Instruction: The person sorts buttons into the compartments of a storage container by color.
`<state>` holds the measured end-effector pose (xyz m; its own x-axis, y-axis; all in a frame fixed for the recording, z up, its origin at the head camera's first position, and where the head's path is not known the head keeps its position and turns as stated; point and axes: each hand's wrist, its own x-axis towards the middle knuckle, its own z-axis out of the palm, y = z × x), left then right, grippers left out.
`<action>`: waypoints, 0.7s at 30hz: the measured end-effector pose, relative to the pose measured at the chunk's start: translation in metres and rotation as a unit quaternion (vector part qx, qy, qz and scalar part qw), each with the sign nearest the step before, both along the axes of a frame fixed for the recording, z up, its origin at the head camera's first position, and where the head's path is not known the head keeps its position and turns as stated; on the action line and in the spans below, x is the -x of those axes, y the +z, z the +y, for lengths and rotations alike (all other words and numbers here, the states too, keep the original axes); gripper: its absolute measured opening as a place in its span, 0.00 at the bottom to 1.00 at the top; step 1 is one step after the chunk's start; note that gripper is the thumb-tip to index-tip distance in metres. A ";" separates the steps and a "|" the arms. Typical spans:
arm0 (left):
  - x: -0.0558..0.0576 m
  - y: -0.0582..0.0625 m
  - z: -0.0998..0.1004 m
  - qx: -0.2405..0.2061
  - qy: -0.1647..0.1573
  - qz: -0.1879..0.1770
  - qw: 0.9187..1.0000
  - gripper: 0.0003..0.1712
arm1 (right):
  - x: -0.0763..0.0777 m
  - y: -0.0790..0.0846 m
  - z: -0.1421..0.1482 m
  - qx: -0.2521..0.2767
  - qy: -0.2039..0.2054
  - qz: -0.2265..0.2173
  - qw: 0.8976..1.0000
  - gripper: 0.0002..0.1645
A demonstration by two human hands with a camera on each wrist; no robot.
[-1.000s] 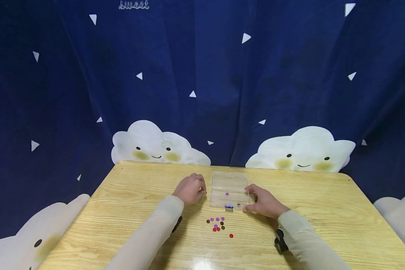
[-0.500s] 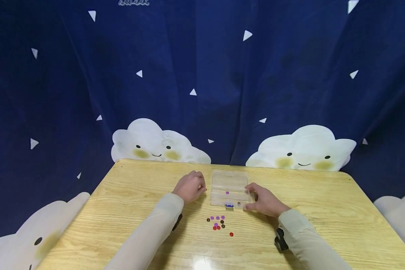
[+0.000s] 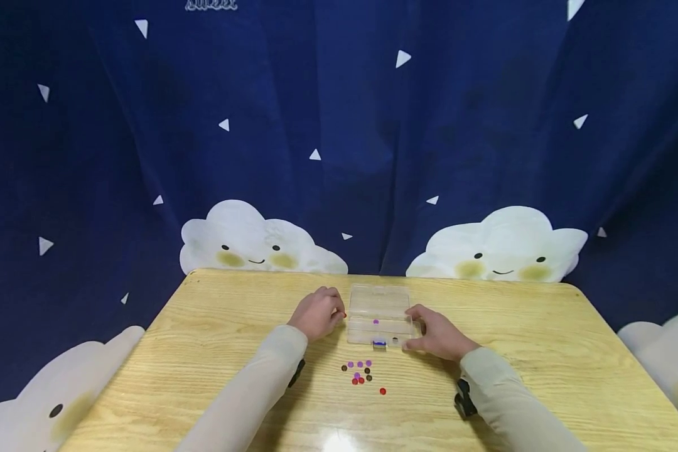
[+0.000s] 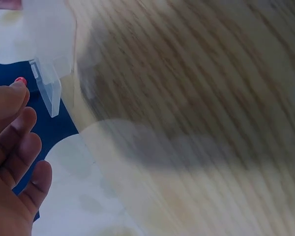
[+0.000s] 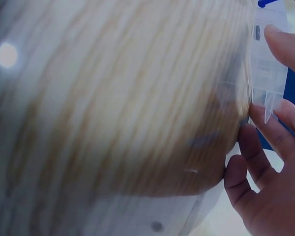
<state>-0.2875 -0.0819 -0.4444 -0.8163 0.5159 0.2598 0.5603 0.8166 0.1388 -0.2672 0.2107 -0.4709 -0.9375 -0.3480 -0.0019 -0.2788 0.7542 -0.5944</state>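
Red piece pinched beside an open clear box

Take the box as the middle of the dial, with twelve o'clock toward the curtain. From where I'm standing, the left hand is at nine o'clock, thumb and forefinger closed on the little red piece, its other fingers loosely bent. The piece sits just beside the box's left end; I can't tell whether they touch.

Over at three o'clock, the right hand grips the box's right end, thumb on the near side and fingers around toward the far side. The box rests on the wooden table, its see-through lid open toward twelve and a blue latch at six. Inside I can see a purple disc near the middle and a dark disc toward four o'clock.

Between six and seven o'clock, loose on the wood, lie four purple, three brown and three red discs; one red disc lies apart, nearest the person. Behind everything hangs that navy curtain, smiling white clouds at eleven and one o'clock.
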 end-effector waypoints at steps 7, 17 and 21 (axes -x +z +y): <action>-0.005 0.007 0.008 -0.006 -0.016 0.016 1.000 0.05 | 0.000 -0.002 -0.001 0.002 -0.002 -0.001 1.000 0.41; -0.005 0.006 0.015 0.002 -0.038 0.035 0.999 0.04 | -0.001 0.001 0.000 0.006 0.001 -0.005 1.000 0.41; -0.005 0.006 0.013 0.004 -0.036 0.032 0.999 0.04 | -0.001 0.002 -0.003 0.000 -0.002 -0.007 1.000 0.41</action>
<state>-0.2820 -0.0688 -0.4386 -0.7587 0.5753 0.3056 0.6255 0.7744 0.0950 -0.2665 0.2081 -0.4685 -0.9387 -0.3443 -0.0156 -0.2671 0.7553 -0.5985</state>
